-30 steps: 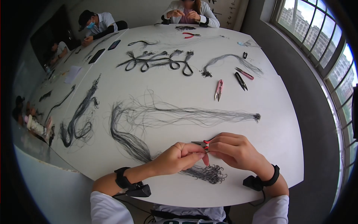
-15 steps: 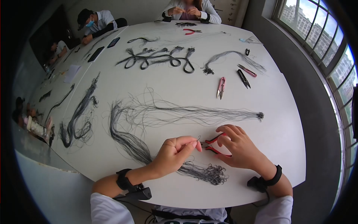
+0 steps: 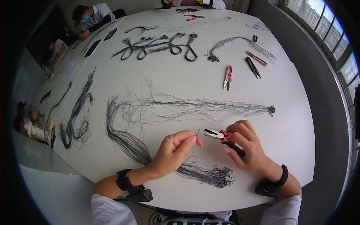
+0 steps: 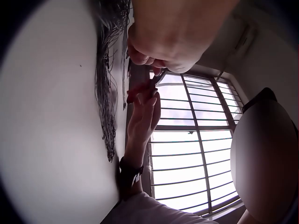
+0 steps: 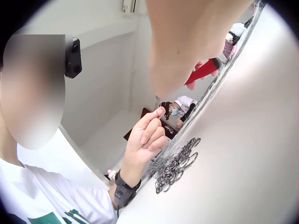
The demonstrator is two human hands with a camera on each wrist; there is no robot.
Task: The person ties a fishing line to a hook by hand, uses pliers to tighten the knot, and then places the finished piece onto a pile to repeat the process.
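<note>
Between thumb and forefinger, my left hand [image 3: 173,152] pinches a small fish hook [image 3: 198,132] by its lower part, the curved end standing out above the fingertips. To its right, my right hand [image 3: 245,144] holds pliers [image 3: 225,138] with red and black handles. Their jaws stand parted a short way from the hook and point at it. In the right wrist view a red handle [image 5: 203,71] shows beyond that hand. Below the hands lies a bundle of dark lines [image 3: 129,140] ending in a cluster of hooks [image 3: 221,176].
A second spread of lines [image 3: 210,105] crosses the white table [image 3: 285,150]. Farther back lie pink thread snips [image 3: 228,78], black snips [image 3: 252,67], looped bundles [image 3: 161,48] and another red pliers [image 3: 193,17]. A masked person [image 3: 93,18] sits far left.
The pliers were at the left fingertips, then spread wide in the right hand. Now their handles are closer together and the right hand is farther from the left. The head view has tilted down slightly.
</note>
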